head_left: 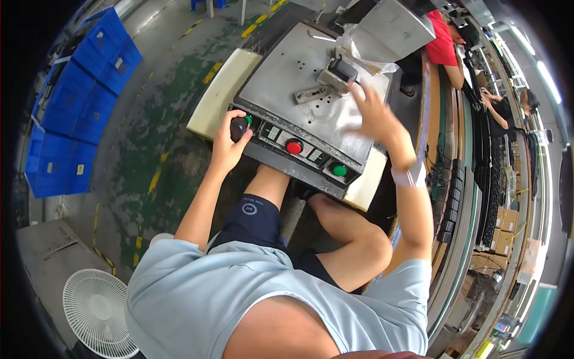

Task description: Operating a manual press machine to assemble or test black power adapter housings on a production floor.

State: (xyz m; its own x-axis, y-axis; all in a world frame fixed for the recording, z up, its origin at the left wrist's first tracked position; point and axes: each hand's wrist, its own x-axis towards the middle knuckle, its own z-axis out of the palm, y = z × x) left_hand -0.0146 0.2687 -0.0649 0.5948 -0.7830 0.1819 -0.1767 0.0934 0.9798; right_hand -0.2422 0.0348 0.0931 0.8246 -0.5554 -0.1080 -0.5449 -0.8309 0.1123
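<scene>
My left hand [225,146] is closed around a small rounded black piece [239,127] at the left end of the machine's front panel. That piece sits right beside a green button [249,121], which it partly covers. My right hand [378,122], somewhat blurred, hovers over the right side of the metal machine table [275,78] with its fingers apart and nothing in it. Just beyond its fingertips, another black piece [343,69] rests on a metal fixture [332,80]. A metal clamp bar [313,94] lies left of the fixture.
The front panel carries a red button [294,146] and a second green button [339,171]. Clear plastic [376,64] lies behind the fixture. Blue bins [84,102] stand at left, a white fan [100,306] at lower left. Along the right runs a conveyor line, with a person in red [441,42] beside it.
</scene>
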